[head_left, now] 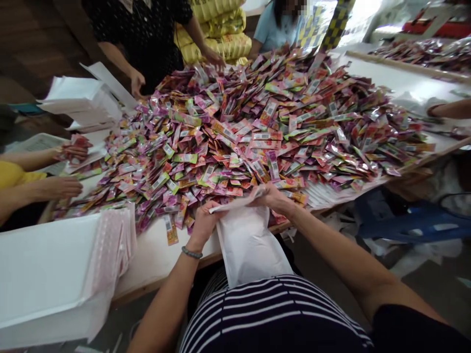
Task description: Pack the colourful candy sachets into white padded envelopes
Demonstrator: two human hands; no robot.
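A white mailing bag (pixel 253 245) hangs in front of my body at the table's edge, its mouth towards the pile. On the left side of that mouth, my left hand (pixel 204 220) is closed, a beaded bracelet round its wrist. Gripping the right side of the mouth is my right hand (pixel 273 200), also closed. What the bag holds inside is hidden. Just beyond both hands rises a large heap of small colourful sachets (pixel 235 132), many with barcodes. One loose sachet (pixel 171 230) lies at the heap's near edge.
A stack of white padded mailers (pixel 47 264) stands at the near left, another stack (pixel 81 100) at the far left. Co-workers' hands (pixel 59 188) reach in from the left, across and right. A blue stool (pixel 401 220) is below right; yellow sacks (pixel 221 46) stand behind.
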